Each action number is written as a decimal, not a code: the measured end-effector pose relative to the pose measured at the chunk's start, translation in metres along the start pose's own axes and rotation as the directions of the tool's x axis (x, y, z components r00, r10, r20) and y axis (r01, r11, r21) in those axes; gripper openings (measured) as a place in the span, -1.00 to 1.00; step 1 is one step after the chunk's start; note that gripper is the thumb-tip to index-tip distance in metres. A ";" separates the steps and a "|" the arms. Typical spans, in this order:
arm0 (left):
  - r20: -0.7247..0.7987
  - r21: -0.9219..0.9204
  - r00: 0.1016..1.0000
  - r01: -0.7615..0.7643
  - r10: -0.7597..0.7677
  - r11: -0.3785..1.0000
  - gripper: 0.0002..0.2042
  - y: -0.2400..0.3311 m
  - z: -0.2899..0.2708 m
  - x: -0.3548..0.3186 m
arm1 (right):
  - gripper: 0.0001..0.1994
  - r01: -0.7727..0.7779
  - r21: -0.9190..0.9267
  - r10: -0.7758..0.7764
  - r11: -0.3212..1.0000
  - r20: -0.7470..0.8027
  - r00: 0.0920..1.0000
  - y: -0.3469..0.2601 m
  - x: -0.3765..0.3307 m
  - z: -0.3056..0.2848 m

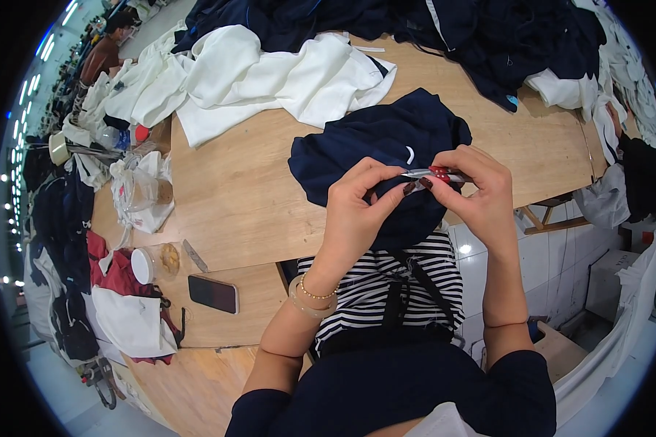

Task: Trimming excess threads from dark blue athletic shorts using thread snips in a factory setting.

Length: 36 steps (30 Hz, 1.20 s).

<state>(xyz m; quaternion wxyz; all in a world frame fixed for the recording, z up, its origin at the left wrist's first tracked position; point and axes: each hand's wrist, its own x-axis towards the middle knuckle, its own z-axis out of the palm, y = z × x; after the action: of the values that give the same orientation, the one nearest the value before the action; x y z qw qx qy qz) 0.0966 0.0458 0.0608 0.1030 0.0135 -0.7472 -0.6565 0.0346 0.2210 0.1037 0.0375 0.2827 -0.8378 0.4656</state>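
Both hands (415, 193) pinch navy garment (375, 146) past table edge (270, 256)

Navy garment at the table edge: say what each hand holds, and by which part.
Both hands, left hand and right hand, pinch a small silvery tool against the navy garment; exact grip unclear.

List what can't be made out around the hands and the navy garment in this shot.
- Head view: the small metal tool is mostly covered by the right hand; its type and tip are unclear.
- Head view: the spot on the navy garment being worked is hidden behind the left hand.
- Head view: the garment's lower edge drops below the table edge, so its shape is unclear.
- Head view: the jar contents are too small to identify.
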 end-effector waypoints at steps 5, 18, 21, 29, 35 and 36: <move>0.000 0.006 1.000 0.010 -0.010 1.000 -0.84 0.003 0.000 0.000 | -0.84 -0.004 0.021 0.005 1.000 -0.007 1.000 0.002 0.000 0.002; 0.031 -0.430 0.958 0.272 -0.287 0.861 -0.85 0.004 -0.002 -0.002 | -0.78 -0.134 0.374 0.186 0.918 -0.107 0.977 0.017 -0.003 0.007; 0.054 -0.492 0.950 0.293 -0.307 0.820 -0.82 0.004 -0.003 -0.002 | -0.76 -0.144 0.460 0.213 0.876 -0.102 0.972 0.020 -0.006 0.015; 0.035 -0.448 0.976 0.208 -0.216 0.869 -0.88 0.003 -0.003 0.000 | -0.82 -0.291 0.433 0.335 0.853 -0.028 0.942 0.029 -0.010 0.023; -0.609 -0.588 0.729 -0.151 -0.313 0.795 -0.79 -0.019 -0.030 0.005 | -0.86 -0.357 0.474 0.460 0.805 -0.121 0.880 0.052 -0.017 0.011; -0.686 -0.537 0.680 -0.232 -0.259 0.811 -0.75 -0.030 -0.043 0.006 | -0.82 -0.341 0.482 0.462 0.807 -0.156 0.873 0.062 -0.018 0.010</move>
<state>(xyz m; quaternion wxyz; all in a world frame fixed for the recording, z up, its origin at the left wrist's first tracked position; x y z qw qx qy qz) 0.0942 -0.0012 0.0368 0.3866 0.2482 -0.4025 -0.7918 0.0203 0.2462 0.0457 -0.0157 0.0336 -0.7385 0.6733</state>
